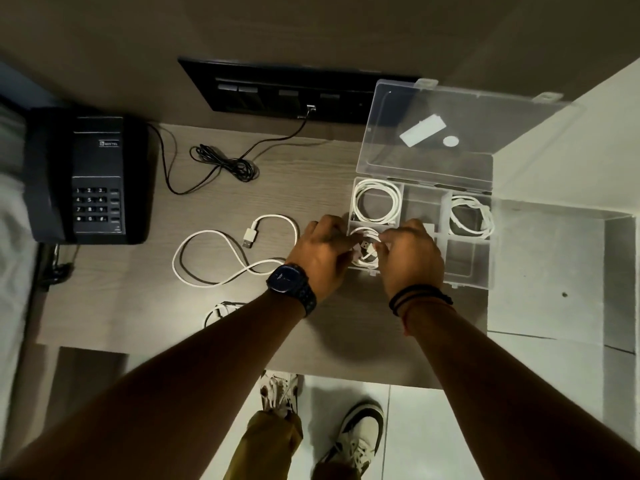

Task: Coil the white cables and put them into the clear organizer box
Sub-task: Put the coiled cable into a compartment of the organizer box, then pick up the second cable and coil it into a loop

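The clear organizer box (464, 268) stands open on the right side of the desk, its lid (446, 133) tilted back. One coiled white cable (375, 204) lies in the far left compartment and another (471, 216) in the far right one. My left hand (320, 251) and my right hand (412, 254) both grip a third coiled white cable (365, 249) over the near left compartment. A loose white cable (228, 252) with a USB plug snakes across the desk left of my hands. Part of another white cable (221, 310) shows beside my left forearm.
A black desk phone (93, 178) sits at the far left, its black cord (225, 164) bunched mid-desk and running to a black wall socket panel (277, 88). The desk's near edge is below my forearms, with my shoes on the tiled floor (415, 427).
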`<state>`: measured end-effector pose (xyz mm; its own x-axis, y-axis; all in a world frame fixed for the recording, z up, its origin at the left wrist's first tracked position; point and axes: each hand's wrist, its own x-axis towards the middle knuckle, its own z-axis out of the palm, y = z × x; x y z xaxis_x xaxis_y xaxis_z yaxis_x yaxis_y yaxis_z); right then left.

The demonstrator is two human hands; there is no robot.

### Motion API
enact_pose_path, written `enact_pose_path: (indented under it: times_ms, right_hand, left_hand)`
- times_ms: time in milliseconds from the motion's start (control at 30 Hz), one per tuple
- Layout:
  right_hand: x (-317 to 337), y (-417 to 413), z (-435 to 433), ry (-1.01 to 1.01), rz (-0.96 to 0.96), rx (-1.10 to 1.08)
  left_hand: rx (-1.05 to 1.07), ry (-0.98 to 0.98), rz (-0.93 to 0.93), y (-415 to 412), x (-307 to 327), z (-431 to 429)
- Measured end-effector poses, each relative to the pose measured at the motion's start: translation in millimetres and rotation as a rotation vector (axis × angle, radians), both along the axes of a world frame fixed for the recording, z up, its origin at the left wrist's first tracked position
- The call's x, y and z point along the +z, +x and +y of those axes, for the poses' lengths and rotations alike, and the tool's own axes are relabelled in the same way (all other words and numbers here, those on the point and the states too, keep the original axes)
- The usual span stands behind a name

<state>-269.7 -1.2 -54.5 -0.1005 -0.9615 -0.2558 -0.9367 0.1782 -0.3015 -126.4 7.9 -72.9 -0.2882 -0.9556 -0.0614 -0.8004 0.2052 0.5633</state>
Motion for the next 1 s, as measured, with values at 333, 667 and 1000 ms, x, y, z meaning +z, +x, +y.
enact_pose_path:
  times_ms: [333,667,1000]
  right_hand:
    - [16,9,-2,-0.208,-0.091,-0.055]
    - [70,42,-10,-0.226,-0.375,-0.133]
    - [350,75,-58,0.514,-1.019,-0.331]
  left_hand:
    - [0.614,0.225,-0.415,91,5,-1]
    - [0.592,0.253,-0.119,93,51,-19]
    - [0.36,-0.321,0.25,50,346,-3]
